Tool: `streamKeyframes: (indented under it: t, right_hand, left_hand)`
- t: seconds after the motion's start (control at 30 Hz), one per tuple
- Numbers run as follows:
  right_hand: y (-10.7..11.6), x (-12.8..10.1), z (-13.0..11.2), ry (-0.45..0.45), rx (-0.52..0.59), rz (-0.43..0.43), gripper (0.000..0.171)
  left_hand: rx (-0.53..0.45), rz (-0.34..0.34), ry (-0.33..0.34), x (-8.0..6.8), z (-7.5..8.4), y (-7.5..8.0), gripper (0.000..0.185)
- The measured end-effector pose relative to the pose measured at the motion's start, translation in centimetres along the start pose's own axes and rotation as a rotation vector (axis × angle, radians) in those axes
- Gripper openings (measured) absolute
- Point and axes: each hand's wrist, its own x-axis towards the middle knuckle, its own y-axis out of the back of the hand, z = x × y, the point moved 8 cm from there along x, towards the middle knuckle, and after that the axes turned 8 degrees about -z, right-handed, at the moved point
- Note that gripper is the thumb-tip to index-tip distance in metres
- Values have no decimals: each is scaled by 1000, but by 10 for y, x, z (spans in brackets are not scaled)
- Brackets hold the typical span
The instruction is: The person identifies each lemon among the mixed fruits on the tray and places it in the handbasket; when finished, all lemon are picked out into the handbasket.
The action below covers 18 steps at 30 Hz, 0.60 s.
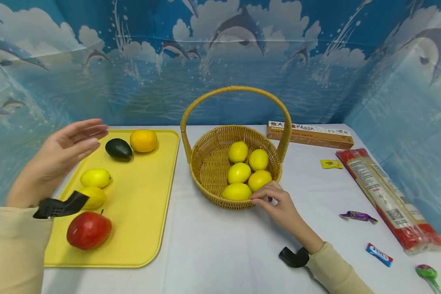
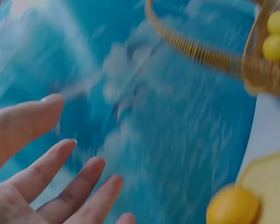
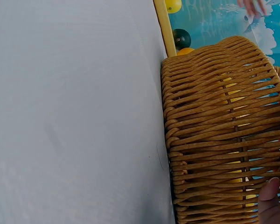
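The right hand (image 1: 279, 204) curls its fingers over the near rim of the basket (image 1: 209, 163), fingertips touching the rim beside the front lemons (image 1: 242, 173). The left hand (image 1: 62, 153) hovers with fingers spread, holding nothing, above the tray (image 1: 147, 212); its wrist hides part of one lemon there, and the left wrist view is blurred.

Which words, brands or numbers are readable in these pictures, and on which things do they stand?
"PASTA": on the long orange-brown box behind the wicker basket; its other characters are too small to read.
Red long packet: print and code square, too blurred to read.
Blue-red candy wrapper: lettering unreadable.
Small yellow sachet: unreadable.
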Motion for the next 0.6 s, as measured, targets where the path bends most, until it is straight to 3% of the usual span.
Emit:
streamKeyframes:
  t: [0.07,0.13,0.27,0.4,0.53,0.6]
  right_hand:
    - [0,0,0,-7,4,-4,21]
    - [0,-1,0,-15,6,-5,20]
    - [1,-2,1,-16,3,-3,20]
    - [1,-3,3,12,1,4,21]
    - [1,-2,2,33,8,7,21]
    - [0,0,0,25,8,1,21]
  left_hand:
    - [-107,30,4,-14,-25,35,51]
    - [-150,71,27,-25,-53,65,52]
    - [-191,78,114,-39,-108,104,54]
    - [-280,-8,169,-45,-142,114,61]
    - [-369,-94,217,-44,-155,108,49]
    - [-363,-125,254,-44,-160,106,41]
